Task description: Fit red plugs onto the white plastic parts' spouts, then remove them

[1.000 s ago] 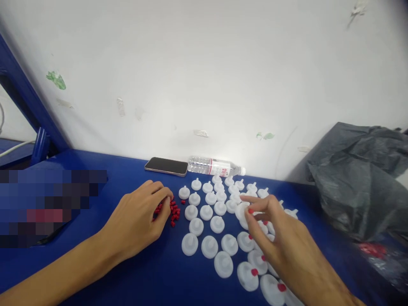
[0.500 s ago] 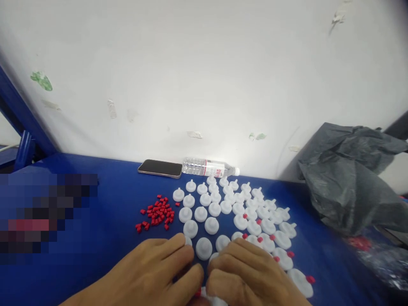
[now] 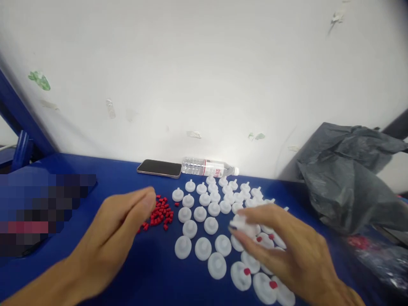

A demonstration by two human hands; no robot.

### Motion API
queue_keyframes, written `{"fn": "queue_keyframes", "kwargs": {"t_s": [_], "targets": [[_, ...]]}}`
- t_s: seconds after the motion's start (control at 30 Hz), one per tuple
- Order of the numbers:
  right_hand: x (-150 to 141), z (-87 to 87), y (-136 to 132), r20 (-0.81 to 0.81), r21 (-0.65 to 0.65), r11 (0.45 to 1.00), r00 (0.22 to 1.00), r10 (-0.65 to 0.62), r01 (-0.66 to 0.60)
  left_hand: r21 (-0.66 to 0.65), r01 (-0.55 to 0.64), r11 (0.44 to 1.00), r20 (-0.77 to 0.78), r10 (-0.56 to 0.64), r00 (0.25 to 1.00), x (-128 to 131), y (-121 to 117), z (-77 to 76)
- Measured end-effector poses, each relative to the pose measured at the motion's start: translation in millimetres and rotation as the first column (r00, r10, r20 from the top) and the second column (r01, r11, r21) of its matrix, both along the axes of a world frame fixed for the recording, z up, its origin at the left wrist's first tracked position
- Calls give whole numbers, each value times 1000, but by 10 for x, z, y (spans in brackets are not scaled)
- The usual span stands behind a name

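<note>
Many white round plastic caps [image 3: 200, 213], each with a small nozzle, lie in rows on the blue table [image 3: 124, 180]. Several near ones carry a red plug [image 3: 273, 284]. To their left lies a pile of small red plugs [image 3: 161, 213]. My left hand [image 3: 117, 231] hovers just left of that pile with its fingertips at the pile's edge; it is smeared by motion. My right hand [image 3: 283, 248] is over the right side of the caps, and its thumb and forefinger pinch a white cap [image 3: 244, 225].
A phone [image 3: 159, 168] lies face up and a clear water bottle [image 3: 208, 167] lies on its side against the white wall. A black plastic bag [image 3: 347, 182] is heaped at the right, with red bits [image 3: 360, 243] below it. A blue frame post [image 3: 22, 148] stands far left.
Both hands were together at the near edge half a second ago. The left has moved out to the red plugs, and the right has moved over the caps on the right.
</note>
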State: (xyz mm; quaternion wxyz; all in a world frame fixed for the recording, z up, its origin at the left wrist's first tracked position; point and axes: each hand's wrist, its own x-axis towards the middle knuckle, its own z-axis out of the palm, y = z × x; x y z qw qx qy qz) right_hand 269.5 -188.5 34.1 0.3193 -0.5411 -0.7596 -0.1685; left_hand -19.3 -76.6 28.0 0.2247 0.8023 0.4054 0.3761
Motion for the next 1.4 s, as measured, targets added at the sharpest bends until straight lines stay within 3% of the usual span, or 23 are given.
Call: {"fn": "queue_keyframes", "kwargs": {"t_s": [0.07, 0.13, 0.27, 0.57, 0.77, 0.9, 1.07, 1.2, 1.3, 1.4], "targets": [[69, 50, 78, -25, -6, 1000, 1000, -16, 16, 27, -63, 998, -9, 63, 998, -18, 191, 2], [85, 69, 147, -51, -33, 999, 999, -10, 8, 75, -80, 994, -154, 91, 984, -2, 311, -46], [55, 23, 222, -39, -99, 995, 999, -3, -1, 161, -18, 987, -401, 82, 912, 33, 364, -185], [119, -121, 292, 17, -167, 986, 1000, -24, 26, 332, 35, 943, -461, 130, 878, -43, 435, -317], [262, -77, 294, 41, -235, 962, 991, -131, 137, 330, 33, 943, -532, 157, 832, -14, 441, -337], [402, -70, 304, 74, -297, 929, 975, -210, 223, 325, 47, 944, -552, 149, 820, -17, 420, -355], [426, -55, 307, 78, -343, 920, 982, -171, 188, 336, 42, 941, -541, 156, 827, -28, 414, -338], [357, 35, 249, -86, -331, 929, 975, -204, 165, 371, 52, 927, -482, 145, 864, -36, 410, -281], [235, 79, 186, -221, -341, 933, 956, -195, 111, 452, 138, 881, -400, 62, 914, -9, 346, -246], [45, 58, 141, -176, -254, 967, 981, -77, 31, 510, 231, 829, -323, -65, 944, 63, 168, -220]]}}
